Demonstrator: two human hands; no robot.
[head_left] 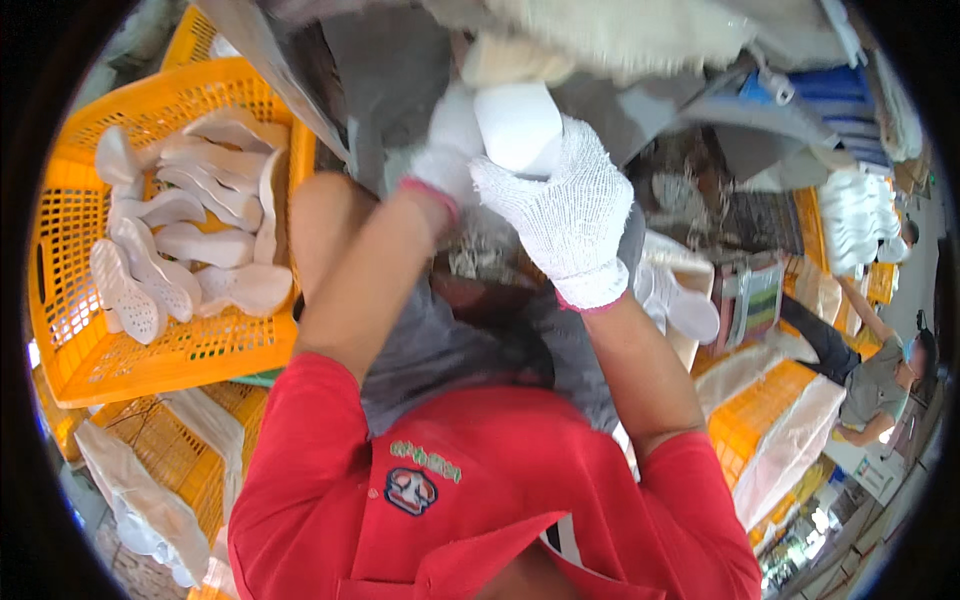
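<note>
A smooth white piece with a rounded end [518, 128] is up in front of me, its kind not plain from here. My right hand [565, 205], in a white knitted glove, is closed around its right and lower side, thumb along the near edge. My left hand [448, 140], gloved the same way, is against or just beside the piece's left side. Motion smears its fingers, so their grip cannot be made out. Just beyond the piece is a pale, rounded, cream-coloured thing [515, 62], partly hidden.
At left, an orange plastic basket [165, 375] holds several white sole-shaped pieces [205, 245], some perforated. Grey sheeting [385, 75] hangs ahead. More white pieces [690, 315] lie right of my knee. Orange crates [760, 410] and another person [875, 385] are farther right.
</note>
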